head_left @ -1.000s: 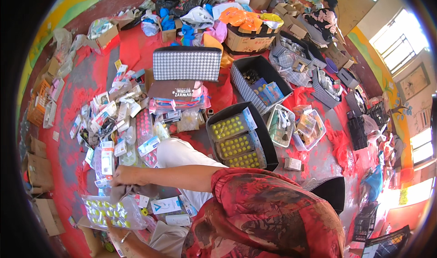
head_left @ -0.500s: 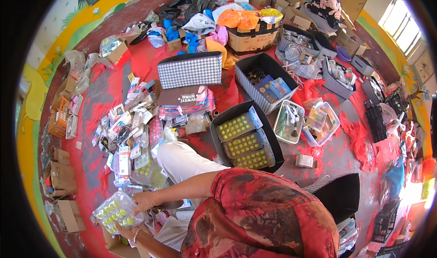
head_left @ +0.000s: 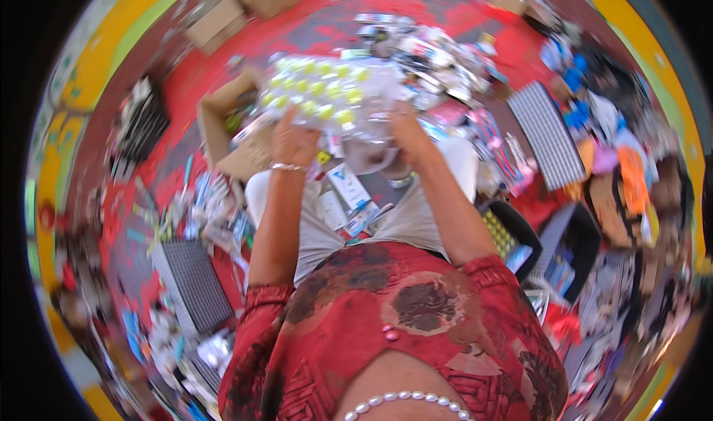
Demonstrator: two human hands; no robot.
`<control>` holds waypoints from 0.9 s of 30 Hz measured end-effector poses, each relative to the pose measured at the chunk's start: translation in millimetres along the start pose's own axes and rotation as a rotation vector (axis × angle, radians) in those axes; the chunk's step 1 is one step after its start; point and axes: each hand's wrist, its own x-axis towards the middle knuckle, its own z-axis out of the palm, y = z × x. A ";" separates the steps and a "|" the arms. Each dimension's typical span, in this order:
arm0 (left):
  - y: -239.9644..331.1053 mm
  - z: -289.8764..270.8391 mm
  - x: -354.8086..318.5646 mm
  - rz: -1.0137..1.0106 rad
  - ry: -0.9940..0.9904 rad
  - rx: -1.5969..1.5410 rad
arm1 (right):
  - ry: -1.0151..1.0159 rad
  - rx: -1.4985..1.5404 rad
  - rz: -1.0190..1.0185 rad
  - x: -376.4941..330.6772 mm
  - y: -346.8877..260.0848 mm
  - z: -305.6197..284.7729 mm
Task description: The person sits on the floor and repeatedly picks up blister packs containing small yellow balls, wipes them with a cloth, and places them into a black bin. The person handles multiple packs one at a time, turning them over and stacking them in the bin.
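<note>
Both hands hold up a clear plastic pack [head_left: 316, 90] with rows of round yellow-green pieces in it. My left hand [head_left: 297, 140], with a bracelet at the wrist, is closed on the near left edge. At the right end, where the plastic looks loose and crumpled, my right hand [head_left: 405, 127] grips it; motion blur softens its fingers. Just left of the pack stands an open cardboard box [head_left: 217, 120] with things inside. Below the hands, a white and blue box [head_left: 347, 187] lies between my knees among other small packages.
A pile of small packaged goods [head_left: 438, 60] spreads beyond my right hand. Checked fabric bins stand on both sides, one at the left [head_left: 193, 287] and one at the right [head_left: 547, 135]. A dark bin [head_left: 509, 235] by my right knee holds similar yellow-green packs.
My view has swung left, so the pack and both hands now appear near the upper middle. The pack is raised and spread between the hands, and both still hold it.
</note>
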 end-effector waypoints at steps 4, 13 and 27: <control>14.7 14.4 -23.9 0.050 0.074 0.127 | 0.022 0.119 0.121 -11.9 -43.4 8.1; 36.4 64.5 -83.2 0.852 -0.074 2.257 | 0.029 -0.034 0.183 -22.3 -92.5 4.3; 19.3 94.5 -76.4 0.674 -0.432 2.062 | -0.385 -0.373 0.157 -25.4 -122.9 -1.6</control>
